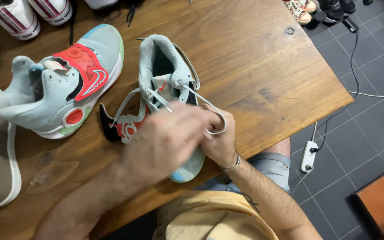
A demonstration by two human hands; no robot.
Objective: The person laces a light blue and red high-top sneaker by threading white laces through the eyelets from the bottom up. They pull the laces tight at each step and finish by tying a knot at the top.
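lace loop (216,126) apparently around right fingers (214,116)

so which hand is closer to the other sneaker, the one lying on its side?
Left. The left hand is over the laced shoe, just right of the sneaker on its side; the right hand lies beyond it, farther right.

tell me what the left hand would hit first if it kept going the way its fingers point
Probably the right hand: the left hand points right, its fingers already by the lace loop over the pale blue shoe. Motion blur leaves depth unclear.
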